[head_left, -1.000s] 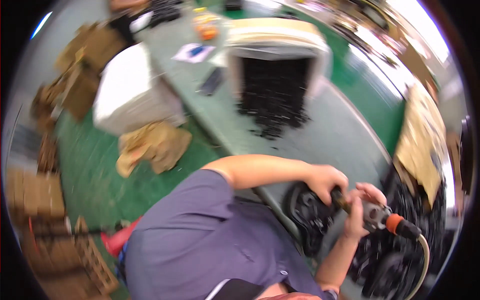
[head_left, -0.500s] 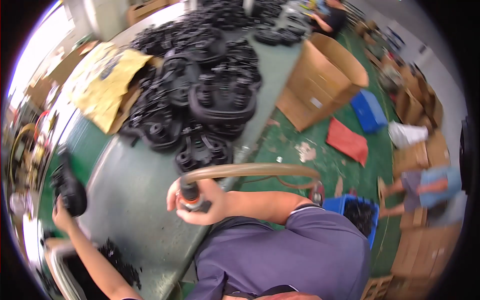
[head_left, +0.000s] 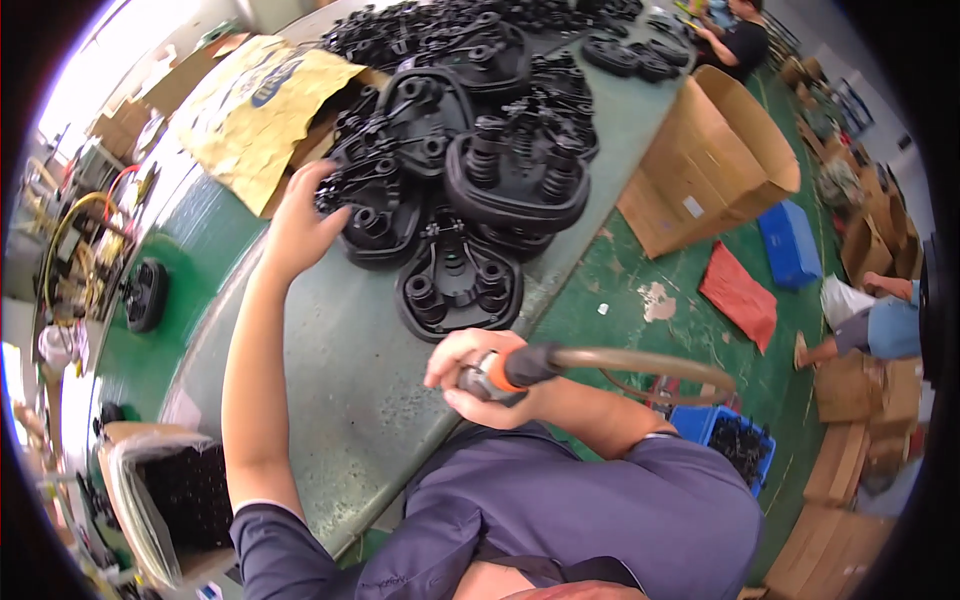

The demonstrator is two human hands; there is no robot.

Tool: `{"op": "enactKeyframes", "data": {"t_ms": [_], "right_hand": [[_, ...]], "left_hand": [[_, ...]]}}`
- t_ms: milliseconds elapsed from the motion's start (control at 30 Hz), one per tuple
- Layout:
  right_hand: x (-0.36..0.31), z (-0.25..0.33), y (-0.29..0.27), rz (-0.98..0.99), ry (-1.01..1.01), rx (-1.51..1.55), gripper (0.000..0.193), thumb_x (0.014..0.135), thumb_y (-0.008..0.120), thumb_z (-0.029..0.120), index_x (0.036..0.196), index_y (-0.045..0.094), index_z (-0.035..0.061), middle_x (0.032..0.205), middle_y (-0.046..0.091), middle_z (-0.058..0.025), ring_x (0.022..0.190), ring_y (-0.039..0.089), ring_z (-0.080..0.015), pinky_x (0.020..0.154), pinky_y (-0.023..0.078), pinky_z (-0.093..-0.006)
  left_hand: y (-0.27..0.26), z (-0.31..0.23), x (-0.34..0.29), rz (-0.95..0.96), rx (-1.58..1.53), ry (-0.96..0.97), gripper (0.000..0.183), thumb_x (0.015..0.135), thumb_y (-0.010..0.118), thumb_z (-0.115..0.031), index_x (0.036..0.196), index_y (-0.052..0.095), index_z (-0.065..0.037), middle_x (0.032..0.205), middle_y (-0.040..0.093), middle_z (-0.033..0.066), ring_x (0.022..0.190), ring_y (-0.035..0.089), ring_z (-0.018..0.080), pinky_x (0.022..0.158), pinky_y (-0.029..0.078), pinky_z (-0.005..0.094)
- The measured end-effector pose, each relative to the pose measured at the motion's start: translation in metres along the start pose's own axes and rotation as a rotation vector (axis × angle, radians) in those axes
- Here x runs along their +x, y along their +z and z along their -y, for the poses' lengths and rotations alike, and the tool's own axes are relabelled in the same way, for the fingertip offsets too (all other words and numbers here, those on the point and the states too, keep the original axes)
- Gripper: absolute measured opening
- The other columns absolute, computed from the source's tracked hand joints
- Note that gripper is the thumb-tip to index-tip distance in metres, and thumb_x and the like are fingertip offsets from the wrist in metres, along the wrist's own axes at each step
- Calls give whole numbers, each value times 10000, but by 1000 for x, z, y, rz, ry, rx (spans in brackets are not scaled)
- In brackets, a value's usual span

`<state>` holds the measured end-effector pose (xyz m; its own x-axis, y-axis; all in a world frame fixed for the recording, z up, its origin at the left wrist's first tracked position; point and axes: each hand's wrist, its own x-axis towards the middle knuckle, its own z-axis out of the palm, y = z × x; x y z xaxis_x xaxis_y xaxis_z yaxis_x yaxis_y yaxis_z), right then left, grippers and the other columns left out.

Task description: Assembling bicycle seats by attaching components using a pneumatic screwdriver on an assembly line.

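Observation:
My left hand (head_left: 298, 228) is open, with thumb and fingers spread, at the left edge of a pile of black plastic parts (head_left: 458, 290). These are rounded bases with posts, and some carry springs. Whether its fingertips touch a part, I cannot tell. Gripped in my right hand (head_left: 525, 402), near the front edge of the table, is a handheld air tool (head_left: 500, 371) with an orange ring. A translucent brown hose (head_left: 650, 361) bends away to the right from its black end. One separate black part (head_left: 147, 296) stands on the green surface at the left.
A yellow paper sack (head_left: 255, 110) lies on the table (head_left: 330, 400) behind my left hand. An open carton with a plastic liner (head_left: 140, 470) stands at lower left. Right of the table are a tall carton (head_left: 700, 170), a blue bin (head_left: 690, 425) and a red sheet (head_left: 738, 295). Other people sit farther off.
My left hand has let go of a black part at the left and moved to the pile. My right hand has shifted right, turning the air tool so its hose end points right.

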<state>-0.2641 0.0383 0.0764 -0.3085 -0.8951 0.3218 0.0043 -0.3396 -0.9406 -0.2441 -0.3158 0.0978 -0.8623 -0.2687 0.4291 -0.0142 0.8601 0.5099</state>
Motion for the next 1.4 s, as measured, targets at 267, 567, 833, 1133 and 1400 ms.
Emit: {"op": "enactKeyframes", "data": {"t_ms": [267, 567, 833, 1133, 1400], "right_hand": [[-20, 2, -23, -79, -94, 18, 326, 815, 696, -84, 1122, 647, 13, 991, 712, -101, 813, 680, -140, 729, 548, -309], [-31, -9, -49, -209, -141, 110, 360, 848, 643, -143, 1176, 578, -10, 1081, 674, -198, 759, 672, -145, 707, 600, -298], [-27, -10, -49, -270, -134, 94, 346, 887, 609, -127, 1199, 533, 2, 1089, 675, -194, 755, 677, -145, 685, 590, -301], [-14, 3, -63, -381, -74, 87, 319, 900, 617, -112, 1193, 529, -23, 1079, 697, -211, 766, 697, -180, 707, 598, -321], [0, 2, -33, -95, -155, 143, 361, 890, 605, -100, 1228, 519, -7, 1090, 657, -221, 739, 671, -174, 707, 603, -340]], "left_hand": [[2, -8, 52, 180, 236, -128, 541, 826, 624, -72, 1361, 556, -22, 1371, 605, 212, 1296, 588, 384, 1111, 470, 427], [0, 79, 0, 375, 491, -160, 743, 750, 659, -22, 1472, 484, -5, 1501, 529, 217, 1419, 489, 405, 1175, 427, 444], [6, 60, -16, 354, 687, -150, 677, 710, 796, -228, 1342, 620, -61, 1289, 596, 168, 1245, 587, 354, 1059, 505, 441], [-16, 22, -99, 417, 637, -449, 545, 737, 813, -338, 1149, 642, -25, 1154, 680, 188, 1113, 685, 375, 955, 568, 477], [-11, -82, -250, 88, 534, -852, 578, 730, 822, -356, 1096, 565, 11, 1070, 630, 211, 993, 666, 417, 867, 566, 503]]}}
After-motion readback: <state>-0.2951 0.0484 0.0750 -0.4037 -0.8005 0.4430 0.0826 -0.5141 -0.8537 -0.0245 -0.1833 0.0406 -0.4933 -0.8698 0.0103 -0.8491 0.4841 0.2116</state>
